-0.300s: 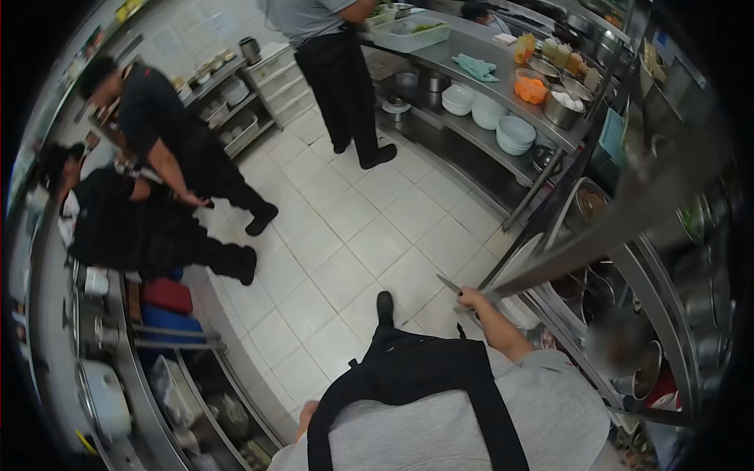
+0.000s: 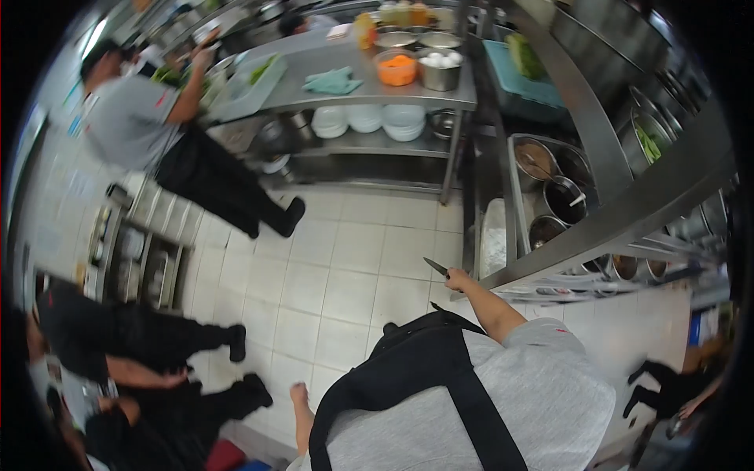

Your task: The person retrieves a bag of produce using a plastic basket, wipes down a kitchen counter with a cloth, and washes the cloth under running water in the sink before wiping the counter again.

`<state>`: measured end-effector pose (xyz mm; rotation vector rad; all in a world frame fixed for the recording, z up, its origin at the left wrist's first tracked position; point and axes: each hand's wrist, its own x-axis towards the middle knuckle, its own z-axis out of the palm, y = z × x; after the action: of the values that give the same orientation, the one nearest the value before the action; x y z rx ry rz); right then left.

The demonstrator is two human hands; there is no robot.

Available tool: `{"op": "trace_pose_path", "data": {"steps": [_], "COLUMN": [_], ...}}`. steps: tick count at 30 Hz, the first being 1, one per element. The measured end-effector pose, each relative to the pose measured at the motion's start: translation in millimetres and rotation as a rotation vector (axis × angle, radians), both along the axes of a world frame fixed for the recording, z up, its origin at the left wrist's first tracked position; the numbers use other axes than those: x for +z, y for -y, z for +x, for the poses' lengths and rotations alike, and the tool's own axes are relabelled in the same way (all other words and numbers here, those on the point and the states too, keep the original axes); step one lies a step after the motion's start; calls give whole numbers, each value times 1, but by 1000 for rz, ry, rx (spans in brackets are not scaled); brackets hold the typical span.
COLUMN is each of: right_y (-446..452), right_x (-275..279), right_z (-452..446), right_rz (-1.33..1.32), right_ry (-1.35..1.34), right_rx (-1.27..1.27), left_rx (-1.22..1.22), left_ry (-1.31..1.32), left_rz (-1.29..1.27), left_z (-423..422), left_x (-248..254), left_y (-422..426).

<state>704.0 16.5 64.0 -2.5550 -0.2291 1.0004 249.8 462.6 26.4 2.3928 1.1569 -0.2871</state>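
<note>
My right hand [image 2: 457,279] is closed around the handle of a knife [image 2: 436,267], whose blade points forward and to the left over the tiled floor. A steel frame stands just right of that hand. My left hand [image 2: 298,391] hangs low beside my body, closed, with its fingers curled in; whether anything small is inside cannot be made out.
A steel counter [image 2: 330,90] ahead bears an orange tub [image 2: 397,69], a teal cloth [image 2: 333,81] and a pot of eggs [image 2: 440,69]. Bowls sit below. A co-worker [image 2: 141,118] stands front left, two others lower left, another person far right. Sauce pots [image 2: 564,199] stand right.
The view has turned to the right, so the counter now lies straight ahead and the co-workers appear further left and lower. The knife remains in my right hand; more of my left hand shows.
</note>
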Motion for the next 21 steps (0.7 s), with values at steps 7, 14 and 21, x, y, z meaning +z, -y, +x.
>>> {"op": "trace_pose_path", "data": {"steps": [7, 14, 21], "right_y": [5, 7, 22], "right_x": [10, -5, 8], "right_z": [40, 64, 61], "right_rz": [-21, -9, -27], "right_ry": [-54, -60, -8], "right_rx": [-306, -424, -425], "left_rx": [-321, -1146, -1484], "left_ry": [472, 749, 1016], "left_rz": [-96, -464, -583], "left_z": [447, 660, 748], "left_x": [100, 240, 313], "left_y": [-24, 217, 335]}}
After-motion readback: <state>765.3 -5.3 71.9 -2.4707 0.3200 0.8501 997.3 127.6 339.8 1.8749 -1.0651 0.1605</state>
